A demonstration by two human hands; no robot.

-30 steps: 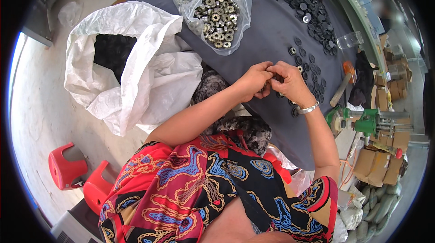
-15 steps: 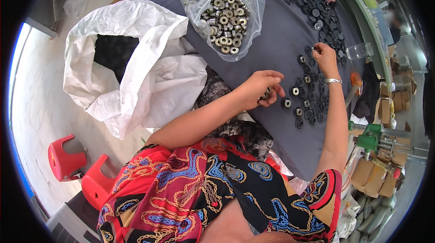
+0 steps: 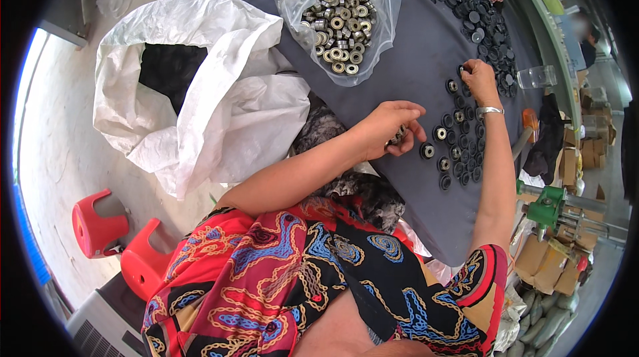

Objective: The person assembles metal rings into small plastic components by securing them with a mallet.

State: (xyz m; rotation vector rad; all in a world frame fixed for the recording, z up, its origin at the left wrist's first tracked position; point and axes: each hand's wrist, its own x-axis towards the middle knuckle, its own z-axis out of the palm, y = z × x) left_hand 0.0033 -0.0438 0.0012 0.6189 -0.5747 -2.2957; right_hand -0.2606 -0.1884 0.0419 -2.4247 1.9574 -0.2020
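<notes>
Several metal bearings [image 3: 398, 136] lie in my left hand [image 3: 397, 124], whose fingers are curled round them above the grey cloth. Just right of it, black round wheel-like caps [image 3: 464, 140] stand in rows; some along the left side have a shiny bearing in the centre. At the far end of these rows, my right hand [image 3: 480, 82] pinches a small round piece with a metallic glint [image 3: 461, 69], apparently a bearing. A silver bracelet circles that wrist. Fingers partly hide the piece.
An open clear plastic bag [image 3: 385, 30] of bearings lies at the back. Loose black caps [image 3: 489, 37] are heaped at the far right, near a clear cup [image 3: 536, 77]. A large white sack [image 3: 243, 117] with black contents stands left; red stools [image 3: 100, 224] are below it.
The whole view has shifted slightly, so the table things appear a little further right. My right hand stays at the rows' far end; my left hand keeps its hold on the bearings.
</notes>
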